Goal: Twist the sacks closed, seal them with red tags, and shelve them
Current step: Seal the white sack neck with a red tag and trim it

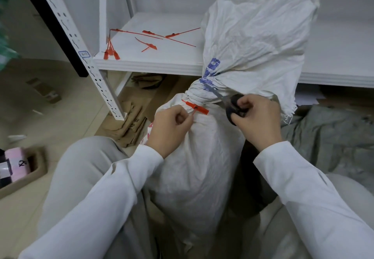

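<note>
1. The sack (pixel 194 157) stands upright between the person's knees. This probably frees both hands to work at its top instead of steadying it.
2. Its neck (pixel 199 94) is twisted into a tight rope at about 12 o'clock from the hands. The loose mouth (pixel 259 26) flares out above it toward 1 o'clock, in front of the shelf (pixel 141 63).
3. A red tag (pixel 197 108) is looped round the lower part of the neck, so the seal looks already cinched. Its thin tail runs down toward 7 o'clock into the left hand (pixel 170 127). The fingers (pixel 187 120) of that hand are clenched and pinch the tail, seemingly to hold it taut and clear of the cloth.
4. The right hand (pixel 257 121) grips the scissors (pixel 229 109), its fingers curled round the black handles. The blades point toward 10 o'clock and lie against the twisted neck, above the tag. It cannot be told whether they are parted. The likely aim is to trim the spare tail.
5. The tag's lock block sits between the two hands. It is just beside the left fingers at their 1 o'clock, and at 9 o'clock from the right hand, apart from it.
6. Spare tags (pixel 149 45) lie scattered on the shelf at 11 o'clock, near enough for the next sack. This sack is not yet shelved.
</note>
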`<state>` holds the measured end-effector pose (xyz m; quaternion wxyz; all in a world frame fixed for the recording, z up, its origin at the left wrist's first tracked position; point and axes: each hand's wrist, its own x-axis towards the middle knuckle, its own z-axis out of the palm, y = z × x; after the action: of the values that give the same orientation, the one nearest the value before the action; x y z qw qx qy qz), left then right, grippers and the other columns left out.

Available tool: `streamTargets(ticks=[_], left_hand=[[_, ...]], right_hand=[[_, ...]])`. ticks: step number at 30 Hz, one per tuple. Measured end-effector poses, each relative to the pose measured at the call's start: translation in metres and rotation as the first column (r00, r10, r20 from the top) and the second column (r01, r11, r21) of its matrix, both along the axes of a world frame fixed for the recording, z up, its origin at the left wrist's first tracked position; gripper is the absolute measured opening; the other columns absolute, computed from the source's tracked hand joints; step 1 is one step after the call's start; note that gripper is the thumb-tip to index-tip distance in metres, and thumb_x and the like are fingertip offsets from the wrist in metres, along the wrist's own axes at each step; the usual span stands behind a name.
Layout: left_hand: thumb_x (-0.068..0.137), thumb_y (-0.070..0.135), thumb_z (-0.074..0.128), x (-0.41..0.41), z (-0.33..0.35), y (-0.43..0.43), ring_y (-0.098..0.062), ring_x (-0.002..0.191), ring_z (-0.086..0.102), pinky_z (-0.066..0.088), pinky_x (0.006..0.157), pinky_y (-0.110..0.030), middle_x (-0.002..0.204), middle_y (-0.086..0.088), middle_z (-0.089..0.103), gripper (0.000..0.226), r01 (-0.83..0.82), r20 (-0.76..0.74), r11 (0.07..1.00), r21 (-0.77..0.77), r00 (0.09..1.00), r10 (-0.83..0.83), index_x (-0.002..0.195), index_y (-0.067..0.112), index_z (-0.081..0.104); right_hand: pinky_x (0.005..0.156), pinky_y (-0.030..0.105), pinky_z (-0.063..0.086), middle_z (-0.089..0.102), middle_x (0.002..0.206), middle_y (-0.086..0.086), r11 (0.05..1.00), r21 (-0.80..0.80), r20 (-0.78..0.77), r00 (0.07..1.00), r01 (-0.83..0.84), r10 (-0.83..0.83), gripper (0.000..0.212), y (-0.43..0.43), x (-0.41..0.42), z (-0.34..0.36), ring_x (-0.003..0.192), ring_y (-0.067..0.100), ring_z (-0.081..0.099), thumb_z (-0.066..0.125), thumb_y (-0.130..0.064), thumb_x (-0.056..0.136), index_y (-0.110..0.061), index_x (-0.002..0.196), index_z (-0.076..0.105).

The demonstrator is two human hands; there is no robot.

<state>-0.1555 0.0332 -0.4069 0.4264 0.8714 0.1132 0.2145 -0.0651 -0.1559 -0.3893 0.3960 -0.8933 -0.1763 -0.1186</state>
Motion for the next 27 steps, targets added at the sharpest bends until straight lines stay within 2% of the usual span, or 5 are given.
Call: streamTargets(ticks=[5, 7, 10, 16, 27], left_hand=[[0.088, 0.021, 0.067, 0.003, 0.000, 0.013, -0.010, 0.055, 0.057, 0.049, 0.061, -0.028, 0.062, -0.001, 0.065, 0.011, -0.053, -0.240, 0.998, -0.022, 0.970, 0.046, 0.081, 0.018, 0.059], [0.092, 0.027, 0.063, 0.002, 0.007, 0.022, 0.000, 0.046, 0.051, 0.040, 0.051, -0.013, 0.059, 0.004, 0.064, 0.017, 0.032, -0.380, 0.999, 0.022, 0.925, -0.021, 0.081, 0.014, 0.066], [0.095, 0.025, 0.057, 0.000, 0.018, 0.029, -0.001, 0.037, 0.043, 0.034, 0.044, -0.011, 0.050, 0.007, 0.056, 0.031, 0.148, -0.493, 0.982, -0.119, 0.849, -0.188, 0.073, 0.008, 0.072], [0.094, 0.016, 0.057, 0.001, 0.029, 0.033, -0.008, 0.039, 0.035, 0.030, 0.040, -0.017, 0.044, 0.004, 0.048, 0.033, 0.120, -0.453, 0.891, -0.438, 0.826, -0.334, 0.063, 0.009, 0.066], [0.094, 0.016, 0.054, -0.002, 0.036, 0.037, -0.007, 0.037, 0.034, 0.027, 0.034, -0.013, 0.045, 0.002, 0.045, 0.035, 0.095, -0.364, 0.801, -0.592, 0.855, -0.370, 0.061, 0.010, 0.063]], right_hand=[[0.078, 0.040, 0.053, 0.073, 0.089, 0.002, 0.963, -0.269, 0.043, 0.998, -0.021, 0.034, 0.029, -0.005, 0.004, -0.003, 0.090, 0.028, 0.067, 0.077, -0.033, 0.067, -0.019, 0.092, 0.070], [0.078, 0.039, 0.052, 0.073, 0.092, 0.003, 0.942, -0.335, 0.064, 0.997, -0.029, 0.053, 0.031, -0.007, 0.006, -0.003, 0.093, 0.029, 0.066, 0.077, -0.032, 0.068, -0.019, 0.096, 0.071], [0.077, 0.036, 0.050, 0.072, 0.100, 0.003, 0.898, -0.440, 0.113, 0.991, -0.019, 0.077, 0.033, -0.009, 0.008, 0.001, 0.099, 0.029, 0.064, 0.077, -0.031, 0.072, -0.019, 0.103, 0.072], [0.072, 0.038, 0.050, 0.069, 0.096, 0.005, 0.842, -0.539, 0.174, 0.977, -0.010, 0.124, 0.033, -0.008, 0.013, 0.001, 0.097, 0.031, 0.062, 0.075, -0.036, 0.071, -0.019, 0.099, 0.072], [0.060, 0.033, 0.043, 0.059, 0.108, 0.004, 0.830, -0.557, 0.233, 0.957, -0.012, 0.170, 0.043, 0.010, -0.004, -0.010, 0.092, 0.031, 0.061, 0.078, -0.032, 0.068, -0.017, 0.106, 0.064]])
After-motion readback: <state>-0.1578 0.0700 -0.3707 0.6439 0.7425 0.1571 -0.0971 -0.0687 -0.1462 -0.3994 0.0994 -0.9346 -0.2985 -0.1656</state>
